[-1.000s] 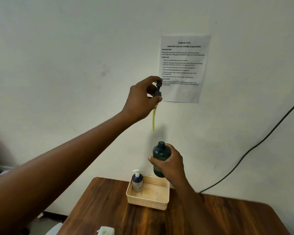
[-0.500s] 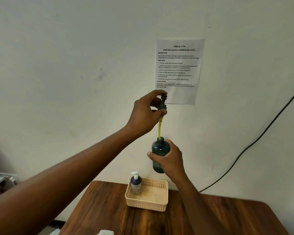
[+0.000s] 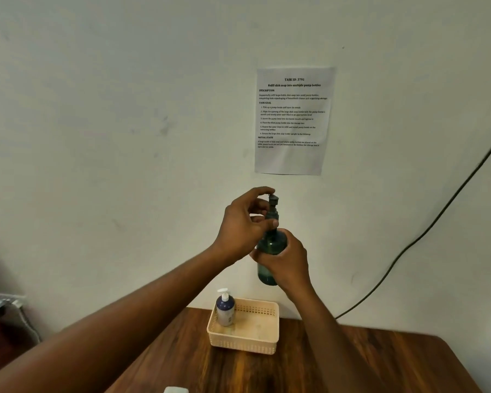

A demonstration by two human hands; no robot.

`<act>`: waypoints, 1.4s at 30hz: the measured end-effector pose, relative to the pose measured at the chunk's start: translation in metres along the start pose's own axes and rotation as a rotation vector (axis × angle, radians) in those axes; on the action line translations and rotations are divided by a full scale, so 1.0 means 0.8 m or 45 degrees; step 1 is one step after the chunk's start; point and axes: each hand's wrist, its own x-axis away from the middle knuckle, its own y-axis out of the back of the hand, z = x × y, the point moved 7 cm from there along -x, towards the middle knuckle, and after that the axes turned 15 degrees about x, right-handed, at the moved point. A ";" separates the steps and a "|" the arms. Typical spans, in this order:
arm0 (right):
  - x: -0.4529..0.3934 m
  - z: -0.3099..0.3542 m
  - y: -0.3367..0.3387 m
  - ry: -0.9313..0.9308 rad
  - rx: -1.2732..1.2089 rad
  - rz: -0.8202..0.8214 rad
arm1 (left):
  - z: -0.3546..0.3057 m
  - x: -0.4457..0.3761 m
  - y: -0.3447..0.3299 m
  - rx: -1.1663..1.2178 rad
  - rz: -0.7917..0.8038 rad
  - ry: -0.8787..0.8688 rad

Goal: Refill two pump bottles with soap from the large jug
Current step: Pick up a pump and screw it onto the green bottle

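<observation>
I hold a dark green pump bottle (image 3: 270, 245) up in the air above the table. My right hand (image 3: 287, 260) grips its body from the right. My left hand (image 3: 245, 222) pinches the dark pump head (image 3: 273, 207), which now sits on the bottle's neck with its tube hidden inside. A second pump bottle (image 3: 225, 307), blue and white with a white pump, stands upright in the left end of a cream plastic basket (image 3: 255, 343). The large jug is mostly out of view; only a white cap-like top (image 3: 176, 390) shows at the bottom edge.
The wooden table (image 3: 352, 364) stands against a white wall. A printed task sheet (image 3: 292, 120) is taped to the wall. A black cable (image 3: 425, 231) runs diagonally down the wall on the right. A plug and cord (image 3: 0, 304) sit low at the left.
My left hand lowered the pump head with its yellow tube from well above the bottle into the neck. The tube has gone inside. The bottle stays in my right hand.
</observation>
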 end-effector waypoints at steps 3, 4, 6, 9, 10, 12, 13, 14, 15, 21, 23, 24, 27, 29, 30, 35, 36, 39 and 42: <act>-0.002 0.000 0.002 -0.011 -0.025 -0.023 | 0.005 0.003 -0.002 0.024 -0.007 0.016; -0.003 0.001 0.003 -0.013 -0.042 -0.030 | 0.006 0.003 -0.003 0.030 -0.010 0.020; -0.004 0.002 0.005 -0.016 -0.065 -0.044 | 0.007 0.004 -0.003 0.038 -0.017 0.028; -0.005 0.003 0.007 -0.017 -0.076 -0.052 | 0.006 0.001 -0.003 0.053 -0.002 0.041; -0.005 0.003 0.007 -0.018 -0.080 -0.056 | 0.005 0.000 -0.003 0.052 0.009 0.053; -0.005 0.003 0.008 -0.017 -0.086 -0.065 | 0.006 -0.002 -0.004 0.055 0.036 0.082; -0.004 0.002 0.008 -0.014 -0.087 -0.068 | 0.007 -0.002 -0.005 0.054 0.051 0.096; -0.003 0.001 0.007 -0.014 -0.091 -0.069 | 0.007 -0.003 -0.006 0.050 0.064 0.108; -0.003 0.000 0.007 -0.016 -0.098 -0.068 | 0.008 -0.003 -0.006 0.040 0.076 0.116; -0.003 -0.001 0.007 -0.029 -0.093 -0.076 | 0.011 -0.008 -0.007 0.000 0.121 0.146; -0.005 0.001 0.011 -0.030 -0.094 -0.087 | 0.011 -0.012 -0.007 0.030 0.146 0.167; -0.006 0.003 0.013 -0.028 -0.093 -0.095 | 0.011 -0.014 -0.006 0.015 0.136 0.171; -0.007 0.005 0.016 -0.025 -0.083 -0.114 | 0.012 -0.016 0.002 -0.109 -0.028 0.161; -0.006 0.005 0.016 -0.028 -0.073 -0.116 | 0.014 -0.015 0.002 -0.162 -0.110 0.173; -0.005 0.005 0.015 -0.030 -0.067 -0.116 | 0.015 -0.016 0.000 -0.184 -0.124 0.173; -0.003 0.009 0.018 -0.025 -0.059 -0.111 | 0.013 -0.019 -0.004 -0.216 -0.099 0.162; -0.003 0.009 0.019 -0.024 -0.066 -0.104 | 0.013 -0.019 -0.004 -0.212 -0.066 0.163; -0.002 0.006 0.020 -0.038 -0.088 -0.082 | 0.013 -0.022 -0.006 -0.148 0.077 0.232; 0.000 0.001 0.019 -0.062 -0.119 -0.069 | 0.013 -0.027 -0.006 -0.059 0.237 0.331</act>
